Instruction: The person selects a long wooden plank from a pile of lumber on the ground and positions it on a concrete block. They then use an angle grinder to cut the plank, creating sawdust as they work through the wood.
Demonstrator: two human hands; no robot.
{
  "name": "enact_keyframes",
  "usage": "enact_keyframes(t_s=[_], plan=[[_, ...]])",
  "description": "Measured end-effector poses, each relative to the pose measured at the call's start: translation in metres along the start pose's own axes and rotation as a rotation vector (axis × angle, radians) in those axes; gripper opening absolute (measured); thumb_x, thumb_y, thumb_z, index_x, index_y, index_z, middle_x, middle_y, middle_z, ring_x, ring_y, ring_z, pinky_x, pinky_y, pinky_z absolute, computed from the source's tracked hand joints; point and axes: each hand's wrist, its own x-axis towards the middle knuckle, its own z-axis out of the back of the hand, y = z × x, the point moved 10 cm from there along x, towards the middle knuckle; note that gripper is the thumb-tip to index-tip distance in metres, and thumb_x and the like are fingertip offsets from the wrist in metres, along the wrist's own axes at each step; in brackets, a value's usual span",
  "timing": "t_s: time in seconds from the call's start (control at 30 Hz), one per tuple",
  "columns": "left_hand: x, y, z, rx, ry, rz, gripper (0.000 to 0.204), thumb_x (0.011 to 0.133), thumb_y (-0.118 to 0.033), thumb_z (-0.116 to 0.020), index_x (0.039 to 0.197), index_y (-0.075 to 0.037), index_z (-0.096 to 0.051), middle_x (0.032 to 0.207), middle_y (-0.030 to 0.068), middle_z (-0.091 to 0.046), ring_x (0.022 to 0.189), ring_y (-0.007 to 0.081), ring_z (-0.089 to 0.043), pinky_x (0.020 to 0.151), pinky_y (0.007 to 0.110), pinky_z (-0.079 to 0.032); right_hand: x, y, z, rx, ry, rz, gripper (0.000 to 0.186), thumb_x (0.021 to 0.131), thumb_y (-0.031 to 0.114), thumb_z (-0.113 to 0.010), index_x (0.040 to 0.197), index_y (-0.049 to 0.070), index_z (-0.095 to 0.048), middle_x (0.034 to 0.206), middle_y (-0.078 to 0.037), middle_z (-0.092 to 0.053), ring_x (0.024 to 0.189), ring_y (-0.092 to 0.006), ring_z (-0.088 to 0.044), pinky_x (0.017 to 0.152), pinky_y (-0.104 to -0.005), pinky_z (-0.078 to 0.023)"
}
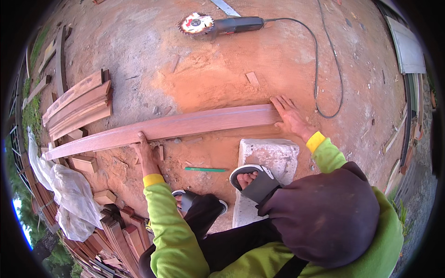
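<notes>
A long reddish-brown wooden board (199,124) lies across the ground in front of me, with a thin line running along its top. My left hand (147,152) grips the board's near edge left of the middle, with a finger on the upper face. At the board's right end rests my right hand (293,119), its fingers stretched out and spread over the end. Nearer to me, a green pencil-like stick (205,169) lies on the dirt between my hands. Beyond the board sits a corded angle grinder (238,24) with a toothed disc (196,24).
Left of the board is a stack of planks (81,104), with crumpled white plastic sheeting (69,190) nearer. More wood pieces (123,231) pile up at the lower left. My sandalled foot (252,180) rests on a whitish block (269,155). A black cord (317,60) loops at the right.
</notes>
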Motion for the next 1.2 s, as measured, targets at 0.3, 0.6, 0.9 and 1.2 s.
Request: enact_keyframes(t_s=[0.3, 0.6, 0.9, 1.2], plan=[[-0.003, -0.001, -0.003, 0.034, 0.042, -0.032, 0.097, 0.083, -0.055, -0.064, 0.149, -0.021, -0.002, 0.151, 0.0148, -0.022, 0.131, 0.0380, -0.034, 0.090, 0.063, -0.042, 0.009, -0.008, -0.015, 0.035, 0.120, 0.079, 0.081, 0.067, 0.015, -0.076, 0.131, -0.011, -0.035, 0.131, -0.033, -0.041, 0.123, -0.0437, -0.042, 0.105, -0.0432, -0.036], [0.008, 0.006, 0.004, 0.034, 0.035, 0.020, 0.107, 0.085, -0.050, -0.064, 0.147, -0.016, 0.016, 0.153, 0.0175, -0.016, 0.135, 0.0419, -0.026, 0.095, 0.069, -0.033, 0.015, 0.000, -0.009, 0.056, 0.136, 0.079, 0.076, 0.066, 0.010, -0.077, 0.128, -0.008, -0.038, 0.131, -0.030, -0.043, 0.124, -0.0431, -0.041, 0.106, -0.0449, -0.034], [0.004, 0.005, -0.005, 0.023, 0.003, 0.003, 0.109, 0.086, -0.046, -0.064, 0.145, -0.019, 0.023, 0.154, 0.0197, -0.012, 0.136, 0.0428, -0.024, 0.100, 0.070, -0.027, 0.025, 0.033, -0.001, -0.013, 0.225, 0.143, 0.090, 0.066, 0.014, -0.079, 0.140, -0.002, -0.029, 0.141, -0.027, -0.035, 0.131, -0.0413, -0.034, 0.110, -0.0468, -0.028], [0.002, -0.001, -0.011, -0.032, 0.003, -0.108, 0.106, 0.088, -0.039, -0.064, 0.144, -0.003, 0.019, 0.147, 0.0261, -0.026, 0.132, 0.0389, -0.034, 0.104, 0.049, -0.031, 0.045, 0.080, -0.006, 0.034, 0.162, 0.175, 0.094, 0.064, 0.010, -0.080, 0.141, 0.000, -0.027, 0.142, -0.024, -0.035, 0.132, -0.0395, -0.033, 0.109, -0.0472, -0.028]])
